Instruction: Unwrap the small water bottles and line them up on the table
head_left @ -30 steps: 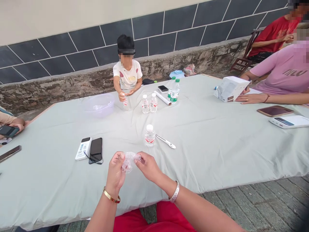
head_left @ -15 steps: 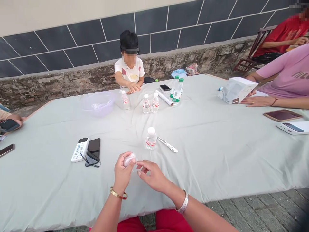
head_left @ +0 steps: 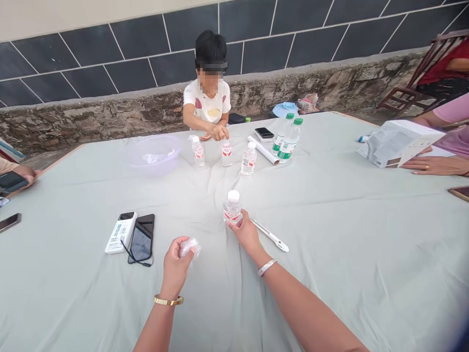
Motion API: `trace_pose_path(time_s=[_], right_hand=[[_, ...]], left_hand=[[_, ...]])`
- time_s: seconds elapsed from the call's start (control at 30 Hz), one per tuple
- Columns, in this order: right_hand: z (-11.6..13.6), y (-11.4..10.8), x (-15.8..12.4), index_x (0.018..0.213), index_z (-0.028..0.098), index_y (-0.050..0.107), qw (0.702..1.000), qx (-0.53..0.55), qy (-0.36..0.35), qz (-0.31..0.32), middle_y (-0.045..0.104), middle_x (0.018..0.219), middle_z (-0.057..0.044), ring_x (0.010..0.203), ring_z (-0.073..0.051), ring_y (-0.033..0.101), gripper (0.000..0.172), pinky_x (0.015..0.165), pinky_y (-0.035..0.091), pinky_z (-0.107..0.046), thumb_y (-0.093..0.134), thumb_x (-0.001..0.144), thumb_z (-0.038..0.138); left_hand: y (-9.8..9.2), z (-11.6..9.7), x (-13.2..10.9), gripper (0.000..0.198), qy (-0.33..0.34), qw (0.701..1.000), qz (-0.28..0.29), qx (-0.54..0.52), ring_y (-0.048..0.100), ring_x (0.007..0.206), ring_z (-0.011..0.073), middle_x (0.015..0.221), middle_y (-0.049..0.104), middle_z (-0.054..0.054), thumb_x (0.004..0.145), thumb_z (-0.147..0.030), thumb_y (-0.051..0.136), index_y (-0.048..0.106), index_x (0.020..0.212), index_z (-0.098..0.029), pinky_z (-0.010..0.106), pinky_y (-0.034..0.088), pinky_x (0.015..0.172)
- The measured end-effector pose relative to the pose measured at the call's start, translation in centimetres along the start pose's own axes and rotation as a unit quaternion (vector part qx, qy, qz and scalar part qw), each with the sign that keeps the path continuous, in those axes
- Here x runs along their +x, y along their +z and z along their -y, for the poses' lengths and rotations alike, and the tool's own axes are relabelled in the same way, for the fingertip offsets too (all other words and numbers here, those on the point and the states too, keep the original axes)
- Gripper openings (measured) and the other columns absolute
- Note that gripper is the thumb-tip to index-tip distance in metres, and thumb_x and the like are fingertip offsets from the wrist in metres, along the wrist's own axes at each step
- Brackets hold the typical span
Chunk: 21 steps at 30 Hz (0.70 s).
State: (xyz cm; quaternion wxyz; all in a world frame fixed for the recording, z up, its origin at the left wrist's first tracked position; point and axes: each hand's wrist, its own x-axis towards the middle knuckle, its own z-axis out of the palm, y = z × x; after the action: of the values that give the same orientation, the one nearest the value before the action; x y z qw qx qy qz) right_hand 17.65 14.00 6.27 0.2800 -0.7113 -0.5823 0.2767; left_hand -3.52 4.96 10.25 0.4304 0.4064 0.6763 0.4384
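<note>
Head view. Left hand [head_left: 175, 268], gold bangle at the wrist: fingers curled in, clenched on a crumpled wad of clear plastic [head_left: 189, 247]. The wad pokes out at the top of the fist, a loose lump with no clear long axis. Right hand [head_left: 246, 233], silver bangle: fingertips against the lower side of a small water bottle [head_left: 232, 210]; whether they grip it, I cannot tell. The bottle stands upright on the pale green tablecloth [head_left: 330, 274], long axis vertical, white cap up. A slim metal tool [head_left: 270, 235] lies just beside the right hand, its tip pointing away to the lower right. Left of the hands: a white power bank [head_left: 120, 232] and a black phone [head_left: 142, 238], side by side. Farther off, a person across the table [head_left: 207, 93] has one hand over another small bottle [head_left: 226, 154], near a clear plastic basin [head_left: 154, 154].
</note>
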Motion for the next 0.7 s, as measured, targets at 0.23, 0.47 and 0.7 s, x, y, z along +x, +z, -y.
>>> trace_pose_path(time_s=[0.23, 0.47, 0.7], right_hand=[[2.4, 2.1, 10.8, 0.135, 0.021, 0.036, 0.999, 0.007, 0.01, -0.043, 0.066, 0.081, -0.005, 0.074, -0.023, 0.063, 0.063, 0.06, 0.041, -0.029, 0.055, 0.08, 0.046], [3.0, 2.9, 16.8, 0.14, 0.015, 0.03, 0.997, 0.007, 0.043, -0.068, 0.065, 0.08, -0.007, 0.077, -0.026, 0.062, 0.069, 0.063, 0.042, -0.031, 0.052, 0.083, 0.048], [2.3, 3.6, 16.5, 0.139, 0.016, 0.033, 0.994, 0.022, 0.044, -0.099, 0.063, 0.072, -0.004, 0.068, -0.022, 0.06, 0.069, 0.06, 0.041, -0.03, 0.052, 0.082, 0.048]], left_hand=[[-1.4, -0.6, 4.0, 0.026, 0.022, 0.99, -0.034, 0.138, 0.06, 0.073, 0.0212, 0.094, 0.063, 0.006, 0.069, -0.042, 0.058, 0.061, 0.087, -0.023, 0.032, 0.049, 0.062], [-4.7, -5.9, 14.7, 0.039, 0.113, 0.965, -0.158, 0.175, 0.06, 0.088, 0.0207, 0.088, 0.064, 0.001, 0.068, -0.039, 0.062, 0.057, 0.103, -0.023, 0.033, 0.047, 0.078], [-6.3, -14.5, 31.1, 0.03, 0.188, 0.888, -0.318, 0.273, 0.059, 0.082, 0.0151, 0.083, 0.061, 0.0, 0.072, -0.027, 0.062, 0.06, 0.094, -0.007, 0.034, 0.044, 0.081]])
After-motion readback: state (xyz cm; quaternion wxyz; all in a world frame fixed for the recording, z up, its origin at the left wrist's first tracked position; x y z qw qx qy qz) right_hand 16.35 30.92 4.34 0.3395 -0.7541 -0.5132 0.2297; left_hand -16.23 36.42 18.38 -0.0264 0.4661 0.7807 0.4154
